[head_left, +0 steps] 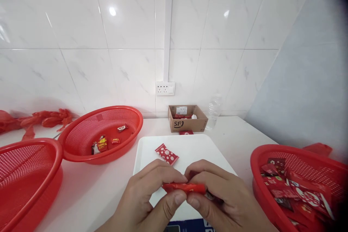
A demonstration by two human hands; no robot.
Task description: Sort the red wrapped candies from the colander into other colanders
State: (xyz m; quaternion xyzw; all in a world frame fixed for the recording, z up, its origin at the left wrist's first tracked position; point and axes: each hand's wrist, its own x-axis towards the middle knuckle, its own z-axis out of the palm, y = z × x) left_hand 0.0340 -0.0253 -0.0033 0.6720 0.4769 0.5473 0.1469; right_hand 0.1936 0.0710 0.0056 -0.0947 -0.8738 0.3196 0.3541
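My left hand (149, 192) and my right hand (221, 194) pinch the two ends of a small red packet (187, 187) between thumbs and fingers. It is held level, edge toward me, so its print is mostly hidden. Something darker shows by my right fingers, too covered to name. Below my hands is a white tray (206, 148), with a blue panel and small display (174, 228) at its near side, like a kitchen scale. On the tray, just beyond my left fingers, lies a red packet with white dots (167, 154).
At right, a red basket (255, 163) holds several snack packets (296, 192). At left stand a red basket (108, 109) with a few packets (102, 144) and another basket (51, 148). Behind are a cardboard box (187, 127), a clear bottle (213, 112) and red plastic bags (46, 119).
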